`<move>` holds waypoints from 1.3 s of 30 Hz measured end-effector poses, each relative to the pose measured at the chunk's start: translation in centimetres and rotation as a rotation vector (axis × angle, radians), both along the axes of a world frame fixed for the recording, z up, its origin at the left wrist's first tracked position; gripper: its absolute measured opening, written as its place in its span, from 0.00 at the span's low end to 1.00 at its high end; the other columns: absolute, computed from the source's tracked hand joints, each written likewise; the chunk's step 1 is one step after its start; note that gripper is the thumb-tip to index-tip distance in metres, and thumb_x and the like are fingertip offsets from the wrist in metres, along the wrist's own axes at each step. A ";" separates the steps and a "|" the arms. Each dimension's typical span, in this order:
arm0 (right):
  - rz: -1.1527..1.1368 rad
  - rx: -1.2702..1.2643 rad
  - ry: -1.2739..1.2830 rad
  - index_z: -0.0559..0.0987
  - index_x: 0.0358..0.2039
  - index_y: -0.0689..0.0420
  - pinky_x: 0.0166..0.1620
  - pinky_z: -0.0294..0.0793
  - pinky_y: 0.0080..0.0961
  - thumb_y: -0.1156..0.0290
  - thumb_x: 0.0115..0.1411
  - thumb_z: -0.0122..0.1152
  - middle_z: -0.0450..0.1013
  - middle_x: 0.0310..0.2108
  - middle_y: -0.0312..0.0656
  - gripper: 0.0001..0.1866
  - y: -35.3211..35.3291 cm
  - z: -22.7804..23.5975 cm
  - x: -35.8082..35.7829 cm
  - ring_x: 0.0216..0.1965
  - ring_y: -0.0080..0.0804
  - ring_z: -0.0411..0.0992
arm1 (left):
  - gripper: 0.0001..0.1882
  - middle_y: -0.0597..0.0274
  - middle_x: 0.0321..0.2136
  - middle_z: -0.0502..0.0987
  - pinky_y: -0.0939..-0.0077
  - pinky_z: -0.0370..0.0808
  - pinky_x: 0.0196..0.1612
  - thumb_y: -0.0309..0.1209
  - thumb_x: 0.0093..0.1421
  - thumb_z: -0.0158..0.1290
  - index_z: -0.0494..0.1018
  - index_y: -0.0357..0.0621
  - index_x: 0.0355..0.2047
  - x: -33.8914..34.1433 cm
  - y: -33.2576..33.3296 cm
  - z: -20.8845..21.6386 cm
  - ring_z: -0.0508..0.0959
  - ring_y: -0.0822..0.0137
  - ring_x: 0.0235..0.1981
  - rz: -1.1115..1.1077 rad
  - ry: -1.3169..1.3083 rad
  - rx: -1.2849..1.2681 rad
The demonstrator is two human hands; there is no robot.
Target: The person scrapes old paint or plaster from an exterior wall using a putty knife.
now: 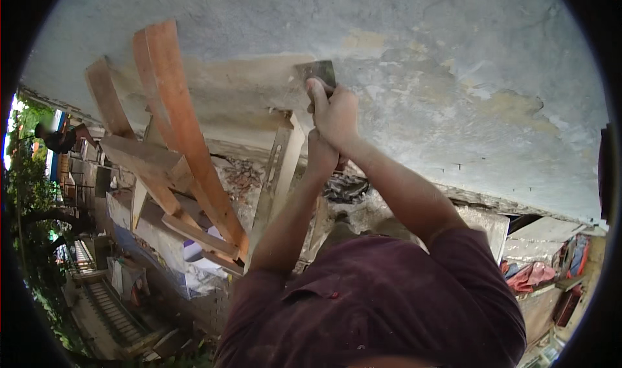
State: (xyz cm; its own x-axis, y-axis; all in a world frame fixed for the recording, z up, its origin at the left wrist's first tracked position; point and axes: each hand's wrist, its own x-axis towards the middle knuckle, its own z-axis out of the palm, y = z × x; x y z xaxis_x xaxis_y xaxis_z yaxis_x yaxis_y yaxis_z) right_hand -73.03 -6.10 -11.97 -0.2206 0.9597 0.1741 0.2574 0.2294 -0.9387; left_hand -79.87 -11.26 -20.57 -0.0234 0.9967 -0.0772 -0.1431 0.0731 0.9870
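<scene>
Against the grey wall [414,37] in front of me is a scraper [322,72] with a wide, dark, flat blade. My right hand [337,112] is closed around it just below the blade, thumb laid up along it. Close under that, my left hand [322,151] is closed too, seemingly on the lower part of the same scraper; its fingers are mostly hidden behind the right hand and wrist. Where the blade touches, the wall's surface is patchy, with a bare tan strip [246,73] to the left and pale flaked spots to the right.
Reddish-brown wooden planks [178,96] lean on the wall at my left, beside a pale wooden frame piece [282,151]. Rubble [240,177] and a dark crumpled sheet [345,189] lie at the wall's foot. Red cloth [531,276] sits at the right. Another person [58,137] is far left.
</scene>
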 end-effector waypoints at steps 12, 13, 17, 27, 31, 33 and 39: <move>-0.125 0.034 0.079 0.76 0.23 0.65 0.22 0.69 0.28 0.56 0.57 0.51 0.70 0.12 0.45 0.22 1.5 -0.5 -0.9 0.15 0.33 0.71 | 0.21 0.63 0.06 0.63 0.74 0.57 0.08 0.32 0.60 0.42 0.64 0.38 0.11 2.6 1.1 -2.2 0.64 0.71 0.05 0.376 0.232 0.194; -0.151 0.095 -0.034 0.76 0.25 0.65 0.22 0.69 0.28 0.56 0.58 0.51 0.70 0.12 0.44 0.21 2.3 -0.7 0.0 0.15 0.32 0.71 | 0.19 0.62 0.06 0.62 0.74 0.58 0.08 0.32 0.60 0.43 0.65 0.36 0.14 2.8 1.6 1.5 0.63 0.71 0.06 0.208 0.036 0.051; -0.081 -0.128 0.096 0.77 0.28 0.64 0.24 0.69 0.29 0.59 0.58 0.50 0.71 0.13 0.44 0.18 -0.2 0.2 1.3 0.17 0.33 0.73 | 0.16 0.63 0.06 0.61 0.74 0.57 0.09 0.33 0.59 0.44 0.66 0.38 0.17 4.2 -0.9 2.7 0.63 0.71 0.06 0.199 -0.069 -0.051; -0.047 -0.110 0.137 0.76 0.27 0.67 0.30 0.69 0.38 0.55 0.59 0.49 0.70 0.20 0.59 0.23 0.8 -3.6 0.7 0.25 0.53 0.72 | 0.17 0.66 0.08 0.67 0.76 0.64 0.14 0.37 0.60 0.42 0.74 0.37 0.26 2.9 0.3 -1.5 0.69 0.72 0.10 0.229 0.384 0.005; -0.030 0.145 0.052 0.77 0.23 0.65 0.24 0.69 0.33 0.53 0.58 0.49 0.69 0.12 0.49 0.24 2.4 2.3 -1.7 0.17 0.42 0.72 | 0.15 0.67 0.07 0.67 0.75 0.64 0.14 0.34 0.59 0.44 0.73 0.39 0.20 0.4 1.4 4.0 0.70 0.73 0.11 0.182 0.430 0.081; -0.046 0.134 -0.022 0.77 0.24 0.64 0.24 0.69 0.33 0.53 0.58 0.49 0.69 0.12 0.49 0.24 1.4 1.2 -3.0 0.18 0.43 0.73 | 0.16 0.65 0.07 0.67 0.76 0.62 0.12 0.33 0.59 0.44 0.71 0.37 0.17 -1.2 1.2 3.2 0.69 0.73 0.11 0.272 0.206 0.205; -0.087 -0.095 0.014 0.77 0.29 0.64 0.19 0.67 0.25 0.58 0.58 0.52 0.71 0.12 0.41 0.19 1.6 -5.7 -1.3 0.14 0.26 0.71 | 0.15 0.63 0.09 0.66 0.77 0.59 0.10 0.33 0.60 0.43 0.69 0.35 0.21 1.9 0.2 -1.2 0.65 0.72 0.08 0.320 -0.078 0.072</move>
